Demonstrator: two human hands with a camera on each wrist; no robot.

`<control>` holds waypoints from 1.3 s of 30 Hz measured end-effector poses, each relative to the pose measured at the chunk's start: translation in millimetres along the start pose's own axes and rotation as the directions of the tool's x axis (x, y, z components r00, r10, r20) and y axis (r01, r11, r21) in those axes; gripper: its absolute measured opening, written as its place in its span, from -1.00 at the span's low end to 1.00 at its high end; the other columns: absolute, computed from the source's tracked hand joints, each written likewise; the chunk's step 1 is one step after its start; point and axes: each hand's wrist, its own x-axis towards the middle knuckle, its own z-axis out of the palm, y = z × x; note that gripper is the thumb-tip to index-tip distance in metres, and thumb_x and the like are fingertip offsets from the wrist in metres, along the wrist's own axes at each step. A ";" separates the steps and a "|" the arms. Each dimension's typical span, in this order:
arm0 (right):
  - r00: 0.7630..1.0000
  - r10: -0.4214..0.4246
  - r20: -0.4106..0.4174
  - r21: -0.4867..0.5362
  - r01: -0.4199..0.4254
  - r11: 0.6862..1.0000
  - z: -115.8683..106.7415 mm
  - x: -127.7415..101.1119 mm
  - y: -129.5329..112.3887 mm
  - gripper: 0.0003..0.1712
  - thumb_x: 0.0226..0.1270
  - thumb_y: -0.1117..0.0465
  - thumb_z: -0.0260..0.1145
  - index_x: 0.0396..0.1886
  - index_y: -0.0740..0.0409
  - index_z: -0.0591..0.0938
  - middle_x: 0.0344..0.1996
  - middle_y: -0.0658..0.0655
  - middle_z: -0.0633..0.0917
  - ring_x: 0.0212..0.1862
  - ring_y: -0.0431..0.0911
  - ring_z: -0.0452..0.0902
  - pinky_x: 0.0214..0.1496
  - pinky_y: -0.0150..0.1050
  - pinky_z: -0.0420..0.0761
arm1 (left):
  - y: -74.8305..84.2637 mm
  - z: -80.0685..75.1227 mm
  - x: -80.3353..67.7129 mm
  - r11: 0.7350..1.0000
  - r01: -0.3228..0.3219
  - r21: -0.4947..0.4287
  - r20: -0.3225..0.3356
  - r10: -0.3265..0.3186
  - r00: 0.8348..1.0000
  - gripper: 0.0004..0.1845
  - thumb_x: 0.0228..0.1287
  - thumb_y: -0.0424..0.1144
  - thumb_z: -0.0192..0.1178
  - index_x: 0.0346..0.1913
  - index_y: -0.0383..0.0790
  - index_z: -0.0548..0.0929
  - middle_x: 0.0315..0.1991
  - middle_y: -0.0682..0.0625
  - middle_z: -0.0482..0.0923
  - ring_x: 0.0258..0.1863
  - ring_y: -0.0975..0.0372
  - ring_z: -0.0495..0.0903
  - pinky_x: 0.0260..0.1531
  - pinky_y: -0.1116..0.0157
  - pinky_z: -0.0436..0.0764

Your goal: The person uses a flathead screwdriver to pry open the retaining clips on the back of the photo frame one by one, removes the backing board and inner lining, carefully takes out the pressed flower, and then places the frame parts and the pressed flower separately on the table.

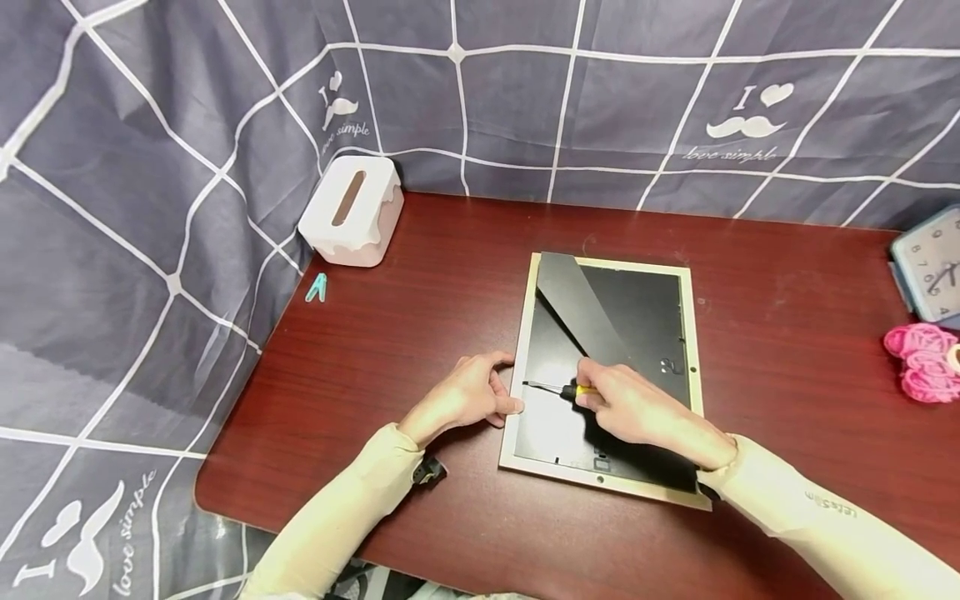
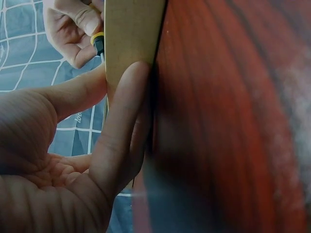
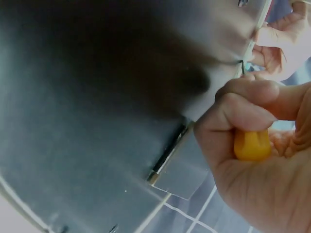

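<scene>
Picture frame (image 1: 609,377) lies face-down on the table (image 1: 420,333), right of centre, black backing up. Right hand (image 1: 630,408) grips a yellow-handled screwdriver (image 1: 558,389), fingers curled round the handle, tip at the frame's left edge. Left hand (image 1: 468,396) presses relaxed fingers against that edge, holding nothing.

This looks like a home corner set up for small handiwork: a dark red wood-grain surface (image 1: 420,333) backed by a hung grey bedsheet (image 1: 150,167) printed with moustaches, a white tissue box (image 1: 351,210), an alarm clock (image 1: 932,265) and pink yarn (image 1: 924,362).
</scene>
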 end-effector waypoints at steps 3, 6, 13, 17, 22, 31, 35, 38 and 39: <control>1.000 -0.001 -0.009 0.000 0.001 1.000 3.2 1.9 3.2 -0.70 0.53 0.20 0.41 -0.29 -0.15 0.44 -0.57 -0.22 0.38 -0.50 -0.31 0.33 -0.47 -0.41 0.38 | -0.1 -0.2 0.2 1.000 -0.002 0.002 -0.001 0.002 1.000 -0.12 0.28 -0.37 0.56 0.61 -0.31 0.37 -0.32 -0.07 0.80 -0.53 0.18 0.85 -0.16 0.22 0.93; 1.000 0.000 -0.012 0.010 0.000 1.000 1.7 1.6 -1.1 -0.70 0.53 0.21 0.41 -0.30 -0.15 0.45 -0.57 -0.22 0.39 -0.49 -0.31 0.32 -0.47 -0.41 0.37 | -0.2 0.0 0.5 1.000 -0.002 -0.002 0.002 0.002 1.000 -0.12 0.28 -0.37 0.56 0.61 -0.31 0.37 -0.32 -0.08 0.79 -0.53 0.17 0.84 -0.18 0.21 0.93; 0.998 -0.032 -0.051 0.066 0.035 0.997 -25.9 -8.9 -44.4 -0.73 0.49 0.35 0.38 -0.32 -0.01 0.47 -0.57 -0.14 0.37 -0.47 -0.27 0.29 -0.43 -0.37 0.29 | 0.4 -0.2 0.6 1.000 -0.002 -0.003 -0.002 0.002 1.000 -0.12 0.27 -0.39 0.56 0.60 -0.33 0.38 -0.33 -0.10 0.79 -0.54 0.16 0.84 -0.23 0.21 0.93; 0.999 0.007 -0.034 0.058 -0.005 0.998 -38.8 -12.0 -64.5 -0.75 0.48 0.38 0.38 -0.32 0.04 0.50 -0.57 -0.13 0.36 -0.46 -0.26 0.29 -0.40 -0.39 0.29 | 1.7 -0.4 0.4 1.000 0.004 -0.004 -0.003 -0.004 1.000 -0.12 0.27 -0.39 0.56 0.60 -0.32 0.38 -0.32 -0.10 0.79 -0.53 0.17 0.84 -0.26 0.22 0.93; 0.997 -0.022 -0.079 0.054 0.026 0.998 -33.5 -12.0 -60.5 -0.74 0.45 0.36 0.41 -0.33 0.04 0.50 -0.57 -0.14 0.32 -0.47 -0.26 0.26 -0.45 -0.37 0.23 | 3.0 -0.7 0.3 1.000 0.007 -0.013 0.000 -0.007 1.000 -0.13 0.27 -0.40 0.56 0.60 -0.32 0.38 -0.31 -0.10 0.79 -0.54 0.16 0.84 -0.30 0.22 0.93; 0.985 -0.086 -0.148 0.061 0.096 0.994 -22.1 -11.9 -46.6 -0.73 0.42 0.36 0.43 -0.33 0.00 0.50 -0.58 -0.15 0.31 -0.50 -0.27 0.25 -0.51 -0.35 0.18 | 1.7 -0.1 0.7 1.000 0.003 -0.015 -0.002 -0.003 1.000 -0.14 0.26 -0.40 0.56 0.59 -0.33 0.39 -0.33 -0.10 0.78 -0.54 0.16 0.84 -0.34 0.24 0.92; 0.992 -0.045 -0.118 0.056 0.051 0.997 -30.4 -13.4 -59.9 -0.72 0.42 0.37 0.43 -0.35 0.01 0.50 -0.59 -0.17 0.29 -0.49 -0.29 0.24 -0.48 -0.38 0.21 | 1.4 0.3 1.2 1.000 0.006 -0.026 -0.002 -0.006 1.000 -0.13 0.26 -0.42 0.56 0.59 -0.33 0.39 -0.33 -0.10 0.77 -0.54 0.16 0.84 -0.39 0.24 0.91; 0.993 -0.027 -0.112 0.056 0.033 0.998 -32.6 -14.3 -64.7 -0.72 0.44 0.36 0.42 -0.36 0.02 0.50 -0.59 -0.17 0.28 -0.50 -0.28 0.24 -0.48 -0.39 0.22 | 2.1 -0.1 1.6 1.000 0.009 -0.009 -0.002 -0.009 1.000 -0.13 0.26 -0.40 0.57 0.59 -0.31 0.39 -0.35 -0.09 0.77 -0.55 0.17 0.83 -0.39 0.25 0.91; 0.993 -0.031 -0.116 0.057 0.037 0.998 -30.7 -14.3 -62.5 -0.72 0.44 0.36 0.42 -0.36 0.02 0.50 -0.59 -0.16 0.28 -0.50 -0.28 0.23 -0.49 -0.38 0.21 | 2.5 -0.3 1.6 1.000 0.011 -0.001 -0.003 -0.011 1.000 -0.13 0.26 -0.40 0.57 0.59 -0.30 0.39 -0.35 -0.09 0.77 -0.55 0.17 0.83 -0.38 0.25 0.91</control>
